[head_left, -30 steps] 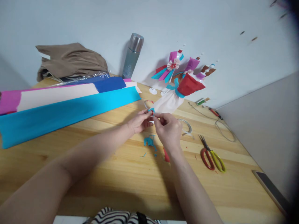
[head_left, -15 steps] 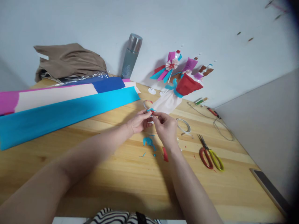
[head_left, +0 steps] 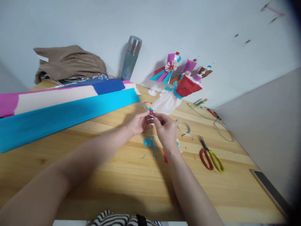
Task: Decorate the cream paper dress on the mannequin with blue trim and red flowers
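Between both hands is a small paper flower (head_left: 151, 112), red on light blue, held above the table. My left hand (head_left: 140, 123) pinches its left side between thumb and fingers. From the right, my right hand (head_left: 166, 128) has thumb and index finger closed at the flower's edge. Just behind lies a doll-like paper figure with a red top (head_left: 188, 86) and a pale skirt (head_left: 166, 103). Light-blue paper scraps (head_left: 148, 143) and a red paper piece (head_left: 165, 155) lie below my hands.
Scissors (head_left: 209, 156) and a roll of tape (head_left: 183, 127) lie on the right. Light-blue paper (head_left: 70, 116) stretches across the left, near a brown cloth (head_left: 70, 62). A flask (head_left: 131, 59) and decorated figures (head_left: 171, 66) stand along the wall. A phone-like slab (head_left: 270, 191) rests front right.
The flower has turned so that its red centre shows more fully. My right fingertips have shifted slightly at its edge. The whole view has moved a little.
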### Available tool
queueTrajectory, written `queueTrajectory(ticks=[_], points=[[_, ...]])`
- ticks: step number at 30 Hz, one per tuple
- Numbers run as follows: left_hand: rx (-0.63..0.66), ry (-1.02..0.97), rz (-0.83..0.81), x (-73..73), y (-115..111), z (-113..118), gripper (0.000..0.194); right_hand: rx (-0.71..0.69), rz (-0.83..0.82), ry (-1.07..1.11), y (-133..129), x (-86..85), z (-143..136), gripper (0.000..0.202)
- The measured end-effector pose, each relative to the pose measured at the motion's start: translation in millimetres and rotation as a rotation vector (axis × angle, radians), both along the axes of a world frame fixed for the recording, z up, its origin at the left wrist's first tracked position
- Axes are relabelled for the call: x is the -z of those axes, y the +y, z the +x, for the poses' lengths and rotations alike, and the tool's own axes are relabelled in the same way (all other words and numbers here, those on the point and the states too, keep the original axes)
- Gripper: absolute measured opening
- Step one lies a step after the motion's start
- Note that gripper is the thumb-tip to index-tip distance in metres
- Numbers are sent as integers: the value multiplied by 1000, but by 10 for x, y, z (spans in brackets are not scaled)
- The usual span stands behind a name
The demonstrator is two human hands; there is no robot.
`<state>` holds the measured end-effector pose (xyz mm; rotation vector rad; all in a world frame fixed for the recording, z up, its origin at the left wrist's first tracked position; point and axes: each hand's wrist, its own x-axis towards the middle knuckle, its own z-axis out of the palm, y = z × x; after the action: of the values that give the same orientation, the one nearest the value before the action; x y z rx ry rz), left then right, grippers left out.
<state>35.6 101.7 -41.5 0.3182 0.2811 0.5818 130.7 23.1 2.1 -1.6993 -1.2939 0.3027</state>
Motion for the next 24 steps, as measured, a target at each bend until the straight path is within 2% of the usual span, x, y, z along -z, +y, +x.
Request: queueTrajectory(ticks=[5,12,18,24], points=[[-10,26,-45,-34,4,-9,20,4,28,-26,-27,3,-2,39],[-9,47,-20,-10,-18,-19,18,-66,13,-125,24,-12,-43,42],[7,12,-19,-29,-4,-43,20,-21,-7,-92,52,5,-46,45],[-36,30,18,17,6,2,11,-40,3,-57,-29,-26,-37,41]])
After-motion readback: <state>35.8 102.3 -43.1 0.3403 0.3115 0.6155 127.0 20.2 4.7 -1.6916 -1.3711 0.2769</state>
